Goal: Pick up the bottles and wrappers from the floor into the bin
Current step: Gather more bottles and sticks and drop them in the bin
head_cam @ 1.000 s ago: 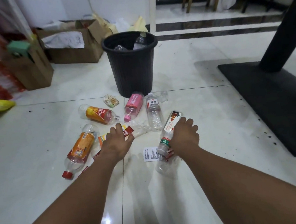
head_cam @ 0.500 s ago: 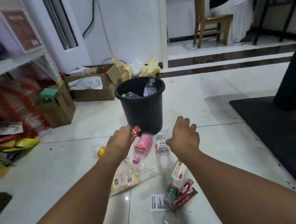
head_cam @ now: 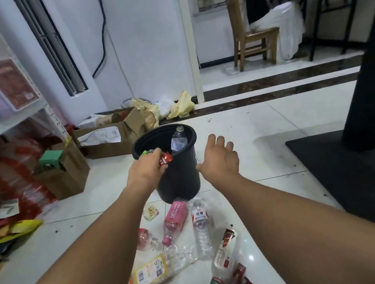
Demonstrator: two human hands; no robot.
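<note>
- The left forearm (head_cam: 78,263) is showing bare skin along its whole visible length, from the near left corner up to the wrist.
- The right forearm (head_cam: 312,228) is likewise showing bare skin, from the near right edge up to the wrist.
- Both forearms are looking broad close to the camera and are narrowing toward the far end, where the wide lens is stretching them less.
- The left hand (head_cam: 146,171) is showing bare, with its back and knuckles in sight.
- The right hand (head_cam: 219,159) is showing bare too, with its back, thumb and fingers in plain sight.
</note>
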